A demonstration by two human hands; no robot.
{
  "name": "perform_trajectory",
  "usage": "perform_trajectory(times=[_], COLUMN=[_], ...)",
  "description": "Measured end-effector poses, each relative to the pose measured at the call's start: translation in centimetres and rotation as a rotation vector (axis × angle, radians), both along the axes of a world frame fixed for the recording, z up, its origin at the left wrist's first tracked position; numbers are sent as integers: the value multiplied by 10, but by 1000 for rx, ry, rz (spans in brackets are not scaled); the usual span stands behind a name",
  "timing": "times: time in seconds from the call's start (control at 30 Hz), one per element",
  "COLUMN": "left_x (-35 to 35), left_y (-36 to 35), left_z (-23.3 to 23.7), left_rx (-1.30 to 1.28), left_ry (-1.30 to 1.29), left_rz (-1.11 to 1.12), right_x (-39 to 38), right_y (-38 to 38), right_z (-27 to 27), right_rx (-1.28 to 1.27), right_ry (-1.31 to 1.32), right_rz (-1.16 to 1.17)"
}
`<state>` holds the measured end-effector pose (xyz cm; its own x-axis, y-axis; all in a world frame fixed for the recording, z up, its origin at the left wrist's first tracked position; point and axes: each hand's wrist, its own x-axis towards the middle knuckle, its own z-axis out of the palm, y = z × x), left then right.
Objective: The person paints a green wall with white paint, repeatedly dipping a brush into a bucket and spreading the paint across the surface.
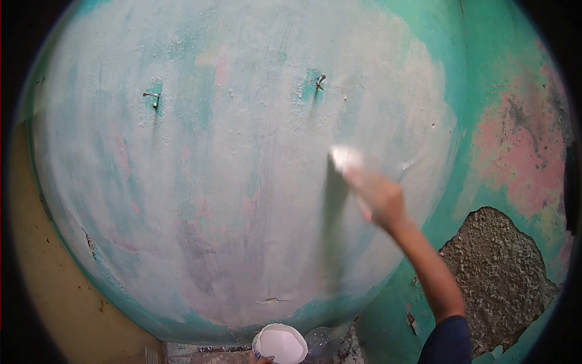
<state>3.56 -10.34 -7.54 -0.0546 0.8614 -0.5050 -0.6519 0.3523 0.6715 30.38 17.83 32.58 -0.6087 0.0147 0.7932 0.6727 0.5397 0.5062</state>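
Observation:
My right hand (383,197) is closed around a paintbrush (346,159), whose bristles are white and blurred by motion. The brush is at the wall (242,139), right of the middle; whether the bristles press on it is hard to tell. Thin, streaky white paint covers much of this wall, with turquoise and pink showing through. At the bottom edge, the fingers of my left hand (262,360) grip the side of a round tub (280,343) of white paint. Most of that hand lies outside the view.
Two metal hooks, one on the left (153,98) and one near the middle (319,83), stick out of the wall. On the right, the green side wall (467,200) has peeling pink patches and a rough bare hole (497,276). A tan surface (73,279) borders the left.

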Motion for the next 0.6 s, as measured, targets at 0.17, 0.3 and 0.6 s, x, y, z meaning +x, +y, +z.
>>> perform_trajectory(times=[0.17,0.3,0.6], left_x=[1,-17,-4], left_y=[7,15,8], left_z=[25,-22,11], left_rx=[42,16,-82], left_ry=[-110,-398,-24], left_rz=[23,-63,97], right_x=[3,12,1], right_y=[-17,2,14], right_z=[-73,-25,182], right_rx=[-309,-557,1], right_ry=[-116,-108,280], right_rz=[-10,-1,154])
